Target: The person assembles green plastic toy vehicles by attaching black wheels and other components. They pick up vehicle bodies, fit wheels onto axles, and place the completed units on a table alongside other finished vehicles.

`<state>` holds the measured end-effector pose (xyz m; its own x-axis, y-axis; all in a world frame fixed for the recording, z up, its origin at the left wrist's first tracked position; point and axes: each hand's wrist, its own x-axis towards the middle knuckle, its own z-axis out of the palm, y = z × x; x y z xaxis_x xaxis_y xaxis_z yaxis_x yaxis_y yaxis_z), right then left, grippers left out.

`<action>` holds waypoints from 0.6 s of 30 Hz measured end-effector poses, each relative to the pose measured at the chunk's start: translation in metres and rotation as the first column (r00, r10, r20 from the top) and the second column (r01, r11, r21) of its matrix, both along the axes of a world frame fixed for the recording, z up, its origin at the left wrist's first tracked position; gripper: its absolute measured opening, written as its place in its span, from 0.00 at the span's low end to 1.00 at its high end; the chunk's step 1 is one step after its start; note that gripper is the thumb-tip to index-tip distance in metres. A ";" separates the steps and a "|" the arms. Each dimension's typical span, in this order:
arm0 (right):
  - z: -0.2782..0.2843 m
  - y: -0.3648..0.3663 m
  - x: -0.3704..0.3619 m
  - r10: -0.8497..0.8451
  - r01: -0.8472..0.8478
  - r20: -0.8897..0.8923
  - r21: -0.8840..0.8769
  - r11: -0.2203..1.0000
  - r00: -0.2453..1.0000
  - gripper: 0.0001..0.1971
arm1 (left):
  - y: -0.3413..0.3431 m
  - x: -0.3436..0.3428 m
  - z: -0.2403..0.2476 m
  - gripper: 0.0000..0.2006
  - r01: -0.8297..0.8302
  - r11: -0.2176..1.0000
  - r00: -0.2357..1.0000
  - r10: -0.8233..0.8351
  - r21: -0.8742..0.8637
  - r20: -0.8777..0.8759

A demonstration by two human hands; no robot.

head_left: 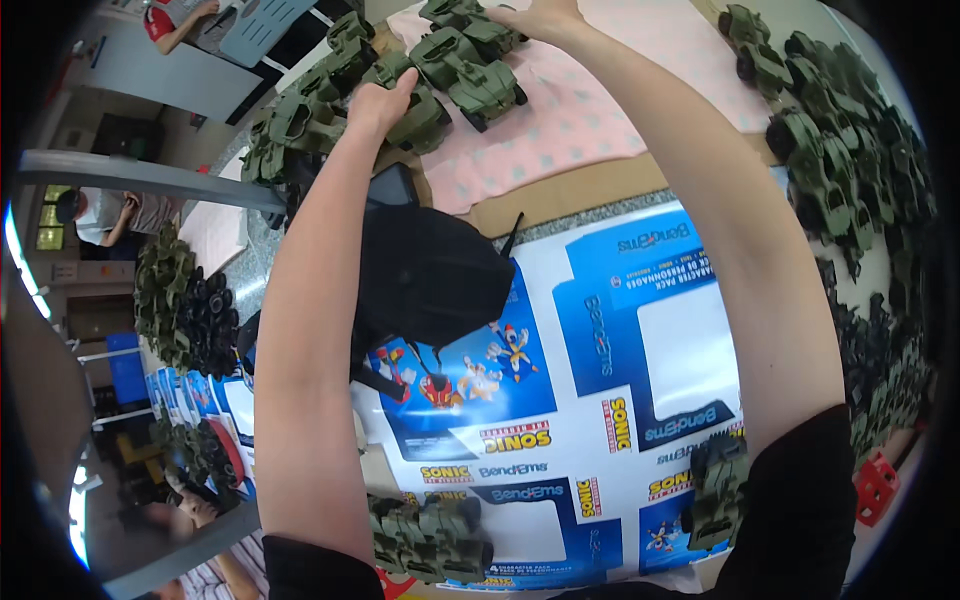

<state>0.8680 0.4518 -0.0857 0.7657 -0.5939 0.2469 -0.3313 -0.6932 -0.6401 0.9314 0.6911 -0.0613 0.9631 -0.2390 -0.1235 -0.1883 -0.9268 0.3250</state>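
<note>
Matt green plastic toy trucks [470, 75]; soft pink cloth [580, 120]; glossy printed cardboard [640, 350].

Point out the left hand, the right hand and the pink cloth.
left hand [380, 105], head view, back of the hand
right hand [545, 20], head view, knuckles
pink cloth [580, 115], head view, bare middle

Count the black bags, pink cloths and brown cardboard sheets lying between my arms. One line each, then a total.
black bag: 1
pink cloth: 1
brown cardboard sheet: 1
Total: 3
</note>
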 end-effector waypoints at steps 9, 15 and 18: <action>-0.066 -0.031 0.051 0.422 -0.425 0.047 0.084 0.902 0.905 0.47 | -0.024 0.001 -0.007 0.38 -0.171 0.983 0.924 0.138 -0.062 -0.358; -0.019 -0.056 -0.048 0.457 -0.354 -0.205 0.393 0.848 0.866 0.42 | -0.014 -0.014 -0.019 0.31 -0.265 0.851 0.869 0.007 -0.454 -0.495; -0.028 -0.045 -0.049 0.449 -0.298 -0.098 0.620 0.726 0.888 0.44 | -0.024 -0.018 -0.020 0.32 -0.308 0.814 0.790 -0.070 -0.493 -0.609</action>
<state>0.8192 0.4067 -0.1139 0.9436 -0.2163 -0.2508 -0.3109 -0.3178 -0.8957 0.9131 0.6668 -0.0810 0.7694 -0.3331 -0.5451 0.3085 -0.5535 0.7736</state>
